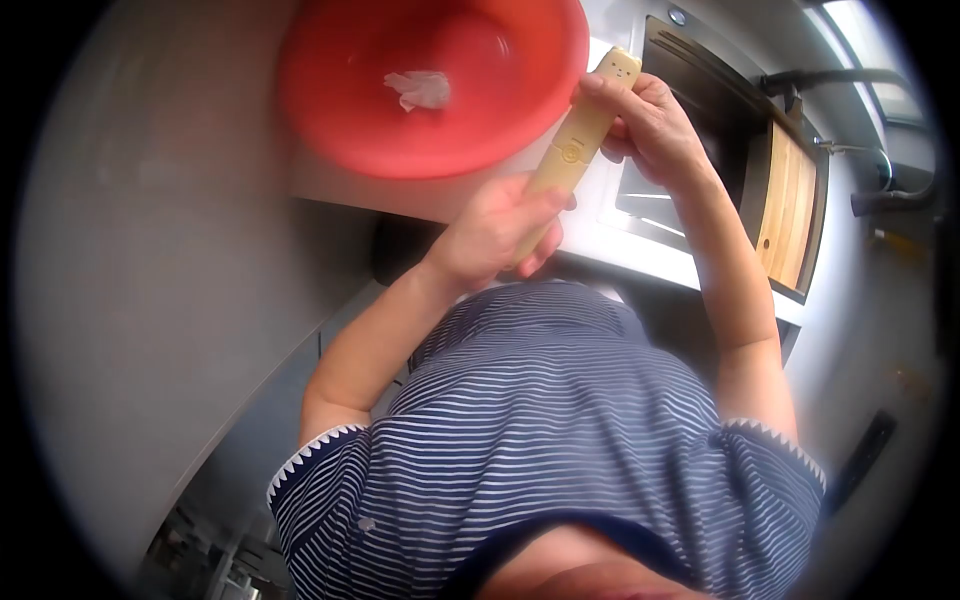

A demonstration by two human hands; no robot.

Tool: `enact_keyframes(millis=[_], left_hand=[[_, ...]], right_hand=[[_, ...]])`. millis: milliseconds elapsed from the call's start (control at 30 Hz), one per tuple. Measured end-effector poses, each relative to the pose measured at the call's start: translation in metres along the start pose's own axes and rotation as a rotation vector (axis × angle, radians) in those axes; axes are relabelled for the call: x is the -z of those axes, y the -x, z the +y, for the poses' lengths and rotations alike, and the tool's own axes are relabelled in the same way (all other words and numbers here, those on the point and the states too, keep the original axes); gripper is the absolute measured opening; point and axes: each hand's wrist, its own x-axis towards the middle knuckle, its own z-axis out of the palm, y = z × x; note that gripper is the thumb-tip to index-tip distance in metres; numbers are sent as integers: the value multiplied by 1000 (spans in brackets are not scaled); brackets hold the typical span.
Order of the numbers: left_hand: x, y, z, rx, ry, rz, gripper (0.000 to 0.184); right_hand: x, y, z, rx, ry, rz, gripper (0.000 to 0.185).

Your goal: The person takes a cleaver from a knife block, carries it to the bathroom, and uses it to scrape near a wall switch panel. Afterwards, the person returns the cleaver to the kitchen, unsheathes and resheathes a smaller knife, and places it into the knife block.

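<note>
Both my hands hold a long, narrow, pale yellow cutlery case (575, 140), tilted up to the right. A small animal face is on its upper end, and a round emblem sits near its middle. My left hand (495, 230) is closed around the lower end. At the upper end, my right hand (645, 125) grips it with the thumb on the front and the fingers behind. To the upper left is a red basin (330, 120), with a crumpled whitish piece (420, 90) inside; I cannot tell its material.
The basin rests on a white counter (410, 195). Right of my right hand lies a sink (705, 95) with a wooden board (787, 210) across one end. A dark faucet (835, 77) stands behind the sink. A grey wall (150, 250) is at the left.
</note>
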Motion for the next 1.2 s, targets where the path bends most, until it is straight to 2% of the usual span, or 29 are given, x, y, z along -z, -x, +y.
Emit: enact_keyframes(millis=[267,467,567,600,633,700,733,767,833,867,933,1200], left_hand=[[-20,-6,9,64,-115,35,30],[-20,0,4,43,-202,35,28],[-21,2,7,69,-283,51,26],[-18,4,8,89,-330,65,26],[-15,6,7,110,-377,80,25],[-12,6,9,124,-411,71,24],[-12,6,10,129,-430,65,23],[-12,6,10,115,-487,54,23],[-12,7,11,78,-609,29,23],[-13,7,14,78,-676,40,24],[-14,8,19,75,-807,69,25],[-4,9,25,114,-975,15,26]], right_hand=[[21,15,12,70,-227,17,26],[21,25,23,100,-198,41,27],[40,30,20,112,-33,-44,32],[54,30,13,142,76,-93,40],[63,31,7,228,307,-29,45],[67,31,-9,386,608,-53,46],[62,39,-24,406,933,-101,46],[50,42,-22,494,934,-150,40],[24,54,-31,380,1343,-314,31],[19,54,-24,445,1340,-347,21],[13,55,-20,313,1281,-350,16],[4,60,8,212,1200,-326,22]])
